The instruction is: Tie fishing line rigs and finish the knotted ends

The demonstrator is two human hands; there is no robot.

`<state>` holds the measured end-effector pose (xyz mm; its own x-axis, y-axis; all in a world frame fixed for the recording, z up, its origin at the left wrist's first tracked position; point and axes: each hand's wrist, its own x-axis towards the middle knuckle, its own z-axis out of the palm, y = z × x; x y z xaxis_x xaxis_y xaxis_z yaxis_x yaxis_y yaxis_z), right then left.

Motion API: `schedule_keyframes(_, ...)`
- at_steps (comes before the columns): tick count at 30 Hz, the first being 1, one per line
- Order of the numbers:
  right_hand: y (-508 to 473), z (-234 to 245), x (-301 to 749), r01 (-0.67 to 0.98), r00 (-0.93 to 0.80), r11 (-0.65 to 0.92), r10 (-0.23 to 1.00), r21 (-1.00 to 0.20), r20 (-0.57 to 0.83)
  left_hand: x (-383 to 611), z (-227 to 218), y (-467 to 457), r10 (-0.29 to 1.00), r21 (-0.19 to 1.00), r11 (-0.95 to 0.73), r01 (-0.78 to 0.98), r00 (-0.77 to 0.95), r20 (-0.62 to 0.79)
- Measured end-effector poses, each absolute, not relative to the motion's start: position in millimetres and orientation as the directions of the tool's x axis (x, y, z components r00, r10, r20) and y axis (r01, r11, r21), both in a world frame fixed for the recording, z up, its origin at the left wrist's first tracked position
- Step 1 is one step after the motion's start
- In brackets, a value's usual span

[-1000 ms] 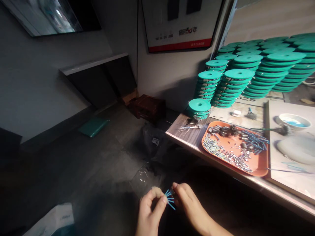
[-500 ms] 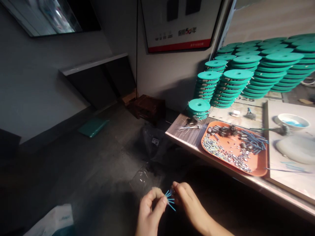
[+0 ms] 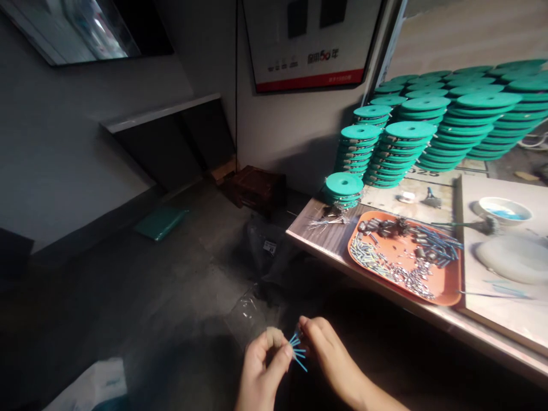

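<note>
Low in the picture, below the table edge, my left hand [image 3: 261, 371] pinches a small fan of thin blue sticks [image 3: 297, 349] between thumb and fingers. My right hand [image 3: 327, 357] is curled close on the other side, its fingertips touching the same bundle. An orange tray [image 3: 447, 282] on the table holds heaps of small metal pins and more blue sticks. Stacks of green discs [image 3: 409, 145] rise behind the tray.
A white bowl with blue liquid [image 3: 505, 210] and a brush lie on a pale board at right. The wooden table edge [image 3: 317, 242] runs diagonally above my hands. Dark plastic bags [image 3: 269, 251], a brown box [image 3: 257, 185] and a green pad [image 3: 160, 221] sit on the floor.
Both hands stay together on the blue sticks with only slight finger shifts. The view has drifted a little.
</note>
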<state>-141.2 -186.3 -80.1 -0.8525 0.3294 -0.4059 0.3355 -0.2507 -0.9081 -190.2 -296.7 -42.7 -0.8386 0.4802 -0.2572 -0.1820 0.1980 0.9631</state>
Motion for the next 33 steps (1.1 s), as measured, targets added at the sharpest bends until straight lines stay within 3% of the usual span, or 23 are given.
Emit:
schedule_keyframes(8, -185.7, -79.7, -141.5, 0.345, -0.847, -0.247, 0.333, -0.906, -0.414, -191.3, -43.5, -296.6, 0.489, 0.963, 0.2, -0.18, -0.833, -0.258)
schedule_keyframes(12, -183.6, -82.8, -140.4, 0.305, -0.825, -0.373, 0.356, -0.876, -0.439, -191.8, -41.5, -295.6, 0.487, 0.968, 0.179, -0.176, -0.839, -0.243)
schedule_keyframes(17, -177.5, -71.0, -138.0, 0.146, -0.923, -0.48, 0.248, -0.865, -0.293, -187.3, -45.1, -293.6, 0.405, 0.976, 0.149, -0.159, -0.89, -0.207)
schedule_keyframes(25, -187.2, -67.2, -135.6, 0.126, -0.9, -0.41, 0.335, -0.903, -0.278, -180.4, -57.0, -291.3, 0.374, 0.988, 0.143, -0.058, -0.921, -0.108)
schedule_keyframes(33, -187.8, -64.6, -135.4, 0.098, -0.868, -0.405, 0.413, -0.909, -0.277, -179.3, -63.5, -289.0, 0.373, 0.976, 0.097, -0.196, -0.902, -0.219)
